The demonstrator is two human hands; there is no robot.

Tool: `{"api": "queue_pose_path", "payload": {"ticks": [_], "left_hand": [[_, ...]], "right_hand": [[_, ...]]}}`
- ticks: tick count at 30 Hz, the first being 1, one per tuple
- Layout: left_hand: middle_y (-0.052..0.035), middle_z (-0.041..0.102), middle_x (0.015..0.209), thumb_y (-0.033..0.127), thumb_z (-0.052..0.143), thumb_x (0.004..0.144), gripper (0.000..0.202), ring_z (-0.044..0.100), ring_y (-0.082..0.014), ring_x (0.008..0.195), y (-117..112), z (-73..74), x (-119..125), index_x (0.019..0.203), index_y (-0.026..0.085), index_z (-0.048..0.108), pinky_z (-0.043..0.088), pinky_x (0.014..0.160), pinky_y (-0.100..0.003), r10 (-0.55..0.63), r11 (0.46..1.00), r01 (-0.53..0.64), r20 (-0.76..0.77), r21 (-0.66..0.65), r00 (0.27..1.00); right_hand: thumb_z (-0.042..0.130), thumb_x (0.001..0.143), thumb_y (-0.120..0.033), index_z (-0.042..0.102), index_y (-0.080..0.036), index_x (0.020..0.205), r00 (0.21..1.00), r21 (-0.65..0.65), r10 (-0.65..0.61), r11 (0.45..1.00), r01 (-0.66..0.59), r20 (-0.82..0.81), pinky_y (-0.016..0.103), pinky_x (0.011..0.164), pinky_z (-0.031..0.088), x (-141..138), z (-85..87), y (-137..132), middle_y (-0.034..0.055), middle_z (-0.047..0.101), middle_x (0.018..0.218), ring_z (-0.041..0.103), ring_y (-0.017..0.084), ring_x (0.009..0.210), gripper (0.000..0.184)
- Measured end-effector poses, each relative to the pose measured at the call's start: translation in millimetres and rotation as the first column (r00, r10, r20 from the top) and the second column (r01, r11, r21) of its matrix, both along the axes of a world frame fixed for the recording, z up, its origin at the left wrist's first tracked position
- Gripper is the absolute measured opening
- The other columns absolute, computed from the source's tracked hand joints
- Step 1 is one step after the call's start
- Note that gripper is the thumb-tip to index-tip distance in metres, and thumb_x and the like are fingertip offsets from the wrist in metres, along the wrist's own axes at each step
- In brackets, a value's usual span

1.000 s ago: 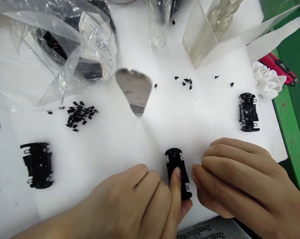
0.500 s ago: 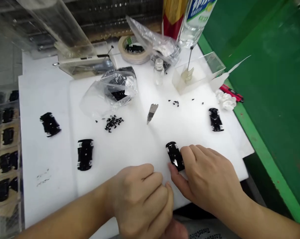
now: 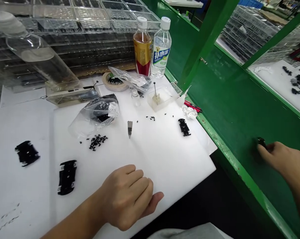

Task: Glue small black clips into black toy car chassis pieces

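My right hand (image 3: 283, 159) is off the table at the far right, in front of the green panel. It pinches a small black car-shaped plastic part (image 3: 261, 142), partly hidden by the fingers and slightly blurred. My left hand (image 3: 128, 197) rests over the front of the white foam sheet (image 3: 150, 156), fingers curled and thumb stuck out; whatever they may hold is hidden. Similar black parts lie at the right (image 3: 184, 127), at the left (image 3: 67, 177) and farther left (image 3: 27, 153). A pointed metal blade (image 3: 129, 128) and a pile of tiny black pieces (image 3: 97, 142) lie between.
Behind stand two drink bottles (image 3: 142, 49), a tape roll (image 3: 115, 82), a plastic bag (image 3: 97, 113), a small glass vial (image 3: 135, 98) and a clear tray (image 3: 162, 99). A red cutter (image 3: 192, 106) lies by the green frame (image 3: 222, 149). Stacked clear trays (image 3: 90, 20) fill the back.
My right hand has lifted the black car-shaped part off the foam and carried it far right. My left hand stays curled near the front edge. The view has swung up and right.
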State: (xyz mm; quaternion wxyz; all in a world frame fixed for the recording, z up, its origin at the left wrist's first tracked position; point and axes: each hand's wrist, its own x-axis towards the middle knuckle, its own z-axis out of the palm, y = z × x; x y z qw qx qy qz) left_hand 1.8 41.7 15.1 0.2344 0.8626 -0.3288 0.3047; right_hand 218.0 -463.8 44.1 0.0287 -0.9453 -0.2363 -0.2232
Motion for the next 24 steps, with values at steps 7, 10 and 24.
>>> {"api": "queue_pose_path", "payload": {"ticks": [7,10,24], "left_hand": [[0.0009,0.055,0.066,0.006,0.076,0.095,0.016,0.042,-0.0168,0.059,4.9,-8.3,0.6,0.081,0.012,0.07,0.027,0.051,-0.04,-0.005,1.0,0.007,-0.085,0.021,0.996],[-0.0012,0.06,0.07,0.005,0.078,0.095,0.007,0.045,-0.0169,0.062,7.4,-10.8,-1.6,0.09,0.008,0.074,0.029,0.054,-0.04,0.002,1.0,0.001,-0.115,0.029,0.993],[-0.0007,0.061,0.074,0.003,0.074,0.099,0.01,0.05,-0.0181,0.063,4.2,-12.0,4.9,0.109,0.004,0.076,0.034,0.05,-0.04,0.135,0.989,-0.122,-0.182,0.08,0.974]], "right_hand": [[0.069,0.104,-0.074,0.041,-0.032,0.049,0.975,-0.043,-0.205,0.978,0.202,-0.084,0.038,0.041,0.024,-4.0,5.9,25.6,0.0016,0.035,0.035,0.021,0.015,0.024,0.074],[0.058,0.114,-0.068,0.071,-0.026,0.101,0.957,-0.055,-0.116,0.993,0.105,-0.266,0.036,0.054,0.047,-22.5,-5.6,120.6,0.0107,0.078,0.083,0.07,0.024,0.06,0.046],[0.063,0.106,-0.036,0.055,-0.025,0.088,0.813,-0.123,0.353,0.883,-0.454,-0.463,0.037,0.058,0.024,-96.1,6.0,299.8,0.0023,0.061,0.073,0.062,0.024,0.06,0.022]]}}
